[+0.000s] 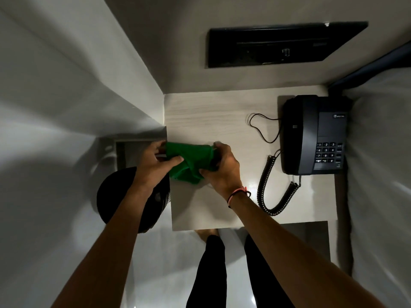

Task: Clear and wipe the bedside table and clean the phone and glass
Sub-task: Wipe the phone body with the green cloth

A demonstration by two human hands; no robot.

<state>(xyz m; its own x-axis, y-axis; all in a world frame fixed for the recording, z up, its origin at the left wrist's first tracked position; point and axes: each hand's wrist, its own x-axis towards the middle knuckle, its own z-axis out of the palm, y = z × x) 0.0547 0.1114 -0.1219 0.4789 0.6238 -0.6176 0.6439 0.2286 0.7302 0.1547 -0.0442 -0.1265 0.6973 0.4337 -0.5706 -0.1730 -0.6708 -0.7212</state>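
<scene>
A green cloth (190, 160) is bunched between both hands above the left front part of the pale wooden bedside table (213, 116). My left hand (159, 164) grips its left end, thumb pressed across the fabric. My right hand (222, 167) grips its right end; whether something is wrapped inside the cloth is hidden. A black desk phone (313, 134) lies on the table's right side with its handset on the cradle. Its coiled cord (270, 187) loops over the tabletop toward the front edge. No glass shows in view.
A black round bin (124, 196) stands on the floor left of the table. A black wall panel (282, 46) sits above the table. White bedding (382, 152) borders the right side. My legs (211, 270) stand at the table's front edge.
</scene>
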